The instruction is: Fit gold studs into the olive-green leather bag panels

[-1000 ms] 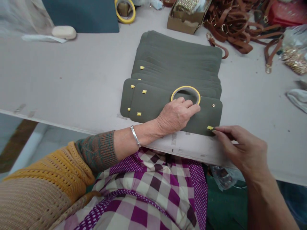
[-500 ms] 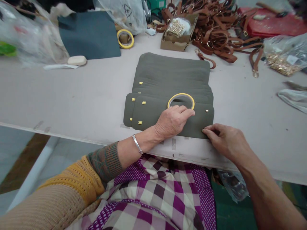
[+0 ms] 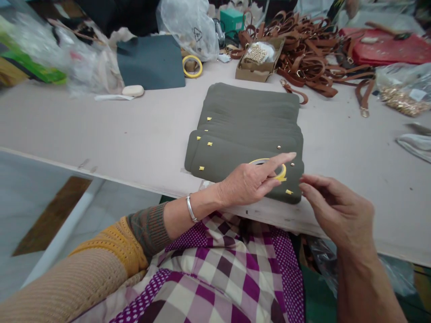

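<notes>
My left hand (image 3: 247, 181) grips a roll of yellow tape (image 3: 282, 174) low over the front grey-green panel (image 3: 229, 157), its index finger stretched out to the right. The hand hides part of the roll. Just right of that panel's edge, my right hand (image 3: 336, 204) has thumb and index finger pressed together; whatever is between them is too small to tell. Small yellow tape pieces (image 3: 209, 144) sit near the panel's left end, and another tape piece (image 3: 289, 192) lies at its lower right corner. A metal stud (image 3: 292, 164) shows near the right edge.
Behind lies an overlapping stack of like panels (image 3: 252, 101). Farther back are a carton of gold hardware (image 3: 251, 72), a heap of brown straps (image 3: 310, 63), a second tape roll (image 3: 192, 67) and a blue-grey sheet (image 3: 151, 63). A bag of gold fittings (image 3: 404, 94) lies right.
The tape roll has moved down and right with my left hand, whose index finger is now extended. A yellow piece now shows at the lower right corner. My right hand has come off the panel.
</notes>
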The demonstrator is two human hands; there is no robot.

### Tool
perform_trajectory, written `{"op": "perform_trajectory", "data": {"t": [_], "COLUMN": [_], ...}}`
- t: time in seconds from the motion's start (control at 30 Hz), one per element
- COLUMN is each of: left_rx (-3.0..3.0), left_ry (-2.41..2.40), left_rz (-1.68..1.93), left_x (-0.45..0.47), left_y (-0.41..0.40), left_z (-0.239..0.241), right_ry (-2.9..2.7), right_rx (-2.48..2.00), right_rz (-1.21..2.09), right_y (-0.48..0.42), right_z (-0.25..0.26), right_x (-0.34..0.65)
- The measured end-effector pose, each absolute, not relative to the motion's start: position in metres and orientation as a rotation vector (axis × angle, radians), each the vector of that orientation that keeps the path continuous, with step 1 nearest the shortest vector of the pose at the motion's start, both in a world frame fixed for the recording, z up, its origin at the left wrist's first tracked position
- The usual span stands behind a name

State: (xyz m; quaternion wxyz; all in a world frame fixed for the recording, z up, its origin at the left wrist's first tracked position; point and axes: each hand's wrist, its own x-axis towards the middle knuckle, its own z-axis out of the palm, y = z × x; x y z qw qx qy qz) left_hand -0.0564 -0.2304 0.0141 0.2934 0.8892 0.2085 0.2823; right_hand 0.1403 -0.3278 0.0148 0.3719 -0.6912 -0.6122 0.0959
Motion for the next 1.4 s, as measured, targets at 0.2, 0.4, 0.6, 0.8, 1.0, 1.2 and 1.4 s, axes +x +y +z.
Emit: {"op": "perform_trajectory", "data": {"t": [0.2,0.4,0.6,0.8,1.0,1.2,1.4], "left_rx": [2.539,2.594,2.651,2.745,2.769,2.813,2.968], "left_ry": [0.584,0.613,0.727,0.786,0.728,0.802,0.795], "left_rz": [0.787,0.839,0.808,0.76,0.962,0.913,0.676], "left_x": [-0.053,-0.054,-0.051,-0.043,-0.033,-0.038,-0.036], "left_y": [-0.235,-0.238,-0.239,-0.231,-0.232,-0.223,-0.219], "left_z": [0.008,0.002,0.004,0.009,0.015,0.002,-0.016], "right_ry": [-1.929,-2.041,-1.96,-1.835,-1.439,-1.052,-1.168], "right_rx": [-1.516,-1.43,-1.528,-1.639,-1.907,-1.753,-1.672], "right_rz": [-0.019,-0.255,-0.355,-0.377,-0.031,0.424,0.593], "right_y": [-0.32,-0.314,-0.313,-0.31,-0.296,-0.286,-0.277], "right_z": [0.022,0.017,0.014,0.012,0.007,-0.002,-0.008], "right_x": [0.118,0.115,0.111,0.107,0.118,0.155,0.164]}}
